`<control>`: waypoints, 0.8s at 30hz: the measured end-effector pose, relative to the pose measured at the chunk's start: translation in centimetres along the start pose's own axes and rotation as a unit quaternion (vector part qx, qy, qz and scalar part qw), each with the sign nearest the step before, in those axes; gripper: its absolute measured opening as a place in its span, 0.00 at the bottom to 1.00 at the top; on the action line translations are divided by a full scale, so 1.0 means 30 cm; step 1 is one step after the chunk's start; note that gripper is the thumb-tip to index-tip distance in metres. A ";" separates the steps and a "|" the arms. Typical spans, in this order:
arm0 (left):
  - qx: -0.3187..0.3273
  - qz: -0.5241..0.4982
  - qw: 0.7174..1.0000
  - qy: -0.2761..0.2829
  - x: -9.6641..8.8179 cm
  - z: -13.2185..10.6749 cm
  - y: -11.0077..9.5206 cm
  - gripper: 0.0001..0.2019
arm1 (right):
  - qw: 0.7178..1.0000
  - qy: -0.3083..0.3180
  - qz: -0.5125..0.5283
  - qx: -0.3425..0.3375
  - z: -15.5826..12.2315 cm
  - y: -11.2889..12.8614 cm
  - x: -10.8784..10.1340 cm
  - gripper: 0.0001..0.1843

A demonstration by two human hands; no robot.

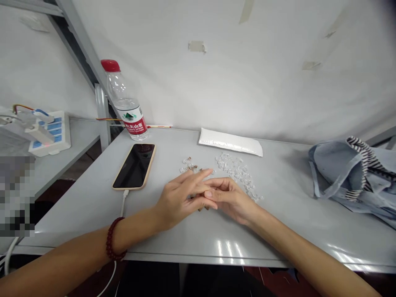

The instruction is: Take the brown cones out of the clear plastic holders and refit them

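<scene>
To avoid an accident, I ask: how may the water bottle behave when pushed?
The bottle is tall and narrow, so it may tip. Water inside probably adds weight low down. The red cap should probably prevent spilling.

I'm looking at a smooth, light-grey table [284, 177]. A clear plastic bottle with a red cap [133, 117] stands near its far left corner, close to a black-screened phone in a cream case [135, 167] with a white cable [123, 204] plugged in. Small clear pieces [235, 167] lie scattered mid-table, just nearer than a flat white packet [230, 142]; small brown bits [192, 167] sit left of them. A crumpled pale-blue cloth bundle with striped trim [334, 165] rests at right.
</scene>
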State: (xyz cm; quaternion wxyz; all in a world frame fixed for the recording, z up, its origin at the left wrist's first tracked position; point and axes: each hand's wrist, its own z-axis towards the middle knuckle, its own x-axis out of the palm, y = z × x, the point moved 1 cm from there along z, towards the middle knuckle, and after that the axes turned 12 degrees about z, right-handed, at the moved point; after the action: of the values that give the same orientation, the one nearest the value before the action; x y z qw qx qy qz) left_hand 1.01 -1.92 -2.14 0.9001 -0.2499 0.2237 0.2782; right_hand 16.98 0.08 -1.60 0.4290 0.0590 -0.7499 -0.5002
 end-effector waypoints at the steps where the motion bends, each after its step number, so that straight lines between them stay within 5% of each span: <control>1: 0.008 -0.005 1.000 0.011 0.004 -0.001 0.005 0.26 | 1.000 -0.013 -0.007 -0.007 0.001 -0.002 0.000 0.08; 7: -0.026 -0.025 0.993 0.113 0.020 0.000 0.041 0.14 | 0.998 -0.060 0.013 -0.004 0.018 -0.015 -0.008 0.06; 12: -0.042 0.028 0.995 0.087 0.002 0.025 0.036 0.13 | 0.992 -0.108 0.064 -0.025 0.018 0.008 -0.021 0.08; 18: -0.094 0.055 0.986 0.125 0.010 0.022 0.032 0.15 | 0.990 -0.106 0.096 -0.018 0.011 0.019 -0.001 0.13; 24: -0.069 0.068 0.988 0.122 0.017 0.016 0.023 0.05 | 0.992 -0.082 0.089 -0.033 0.012 0.006 0.022 0.14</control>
State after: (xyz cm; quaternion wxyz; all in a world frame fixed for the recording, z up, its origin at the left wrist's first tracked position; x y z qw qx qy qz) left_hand 1.10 -0.95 -2.27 0.8255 -0.3282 0.3285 0.3208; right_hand 16.39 0.07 -1.11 0.4106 -0.0638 -0.7678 -0.4877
